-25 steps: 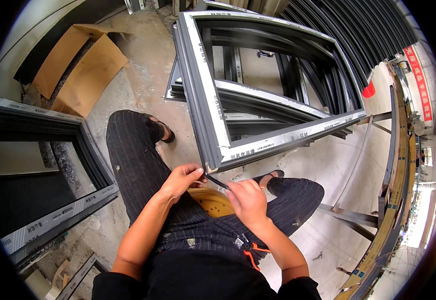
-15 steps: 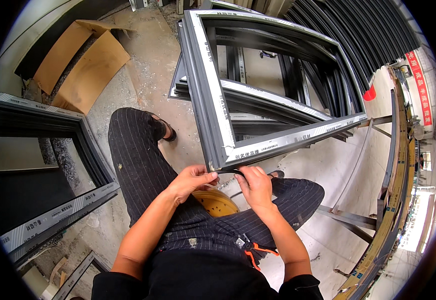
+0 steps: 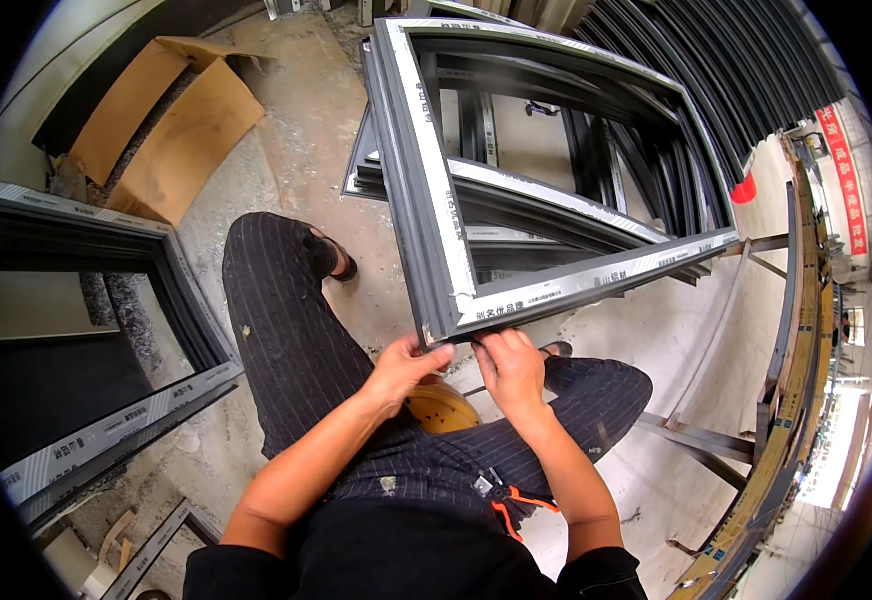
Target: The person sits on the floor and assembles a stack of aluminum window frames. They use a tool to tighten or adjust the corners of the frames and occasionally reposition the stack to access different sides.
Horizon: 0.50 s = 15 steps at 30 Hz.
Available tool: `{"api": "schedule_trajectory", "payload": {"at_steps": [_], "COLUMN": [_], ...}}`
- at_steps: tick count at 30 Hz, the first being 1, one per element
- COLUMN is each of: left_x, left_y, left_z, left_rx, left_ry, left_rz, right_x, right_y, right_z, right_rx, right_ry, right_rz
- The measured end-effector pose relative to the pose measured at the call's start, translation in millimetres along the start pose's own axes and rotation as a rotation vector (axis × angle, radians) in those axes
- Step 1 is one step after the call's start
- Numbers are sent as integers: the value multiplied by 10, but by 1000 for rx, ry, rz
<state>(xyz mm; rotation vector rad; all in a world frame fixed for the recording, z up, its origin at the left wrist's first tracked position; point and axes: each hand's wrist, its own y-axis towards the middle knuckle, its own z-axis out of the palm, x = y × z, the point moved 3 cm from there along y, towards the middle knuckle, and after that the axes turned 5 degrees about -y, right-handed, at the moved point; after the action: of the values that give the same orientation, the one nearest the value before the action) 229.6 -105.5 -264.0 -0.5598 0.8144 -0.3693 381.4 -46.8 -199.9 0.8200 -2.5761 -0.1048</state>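
Note:
A dark grey window frame [image 3: 463, 300] with white printed film on its faces stands tilted in front of me, its near corner just over my hands. At that corner, my left hand [image 3: 406, 372] is closed, thumb along the lower edge and fingers curled behind; what it pinches is hidden. A short way right, my right hand [image 3: 512, 370] is closed with its fingertips pressed to the underside of the bottom rail. A thin black strip [image 3: 459, 344] runs along that edge between both hands and into the right fingers. A yellow round container [image 3: 441, 408] sits below, between my legs.
More frames [image 3: 556, 205] are stacked behind this one, and dark profiles [image 3: 701, 70] lean at the back right. Another filmed frame [image 3: 121, 420] stands at my left. An open cardboard box [image 3: 191, 140] lies far left. Orange-handled pliers [image 3: 506, 505] rest at my waist.
The black strip arched between my hands before; now it lies close against the frame's edge. My right fingers have moved up to the rail, and my left hand has shifted slightly toward the corner.

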Motion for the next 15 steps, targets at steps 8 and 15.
{"api": "schedule_trajectory", "payload": {"at_steps": [8,15], "left_x": [127,98], "left_y": [39,10], "left_z": [58,138], "left_rx": [-70,-129], "left_ry": [-106,-157], "left_rz": [-28,-38], "right_x": [-434,-2279], "right_y": [-516,-724], "right_z": [26,-1754], "right_rx": [71,-124], "right_ry": [-147,-710], "right_rz": [29,734]}}
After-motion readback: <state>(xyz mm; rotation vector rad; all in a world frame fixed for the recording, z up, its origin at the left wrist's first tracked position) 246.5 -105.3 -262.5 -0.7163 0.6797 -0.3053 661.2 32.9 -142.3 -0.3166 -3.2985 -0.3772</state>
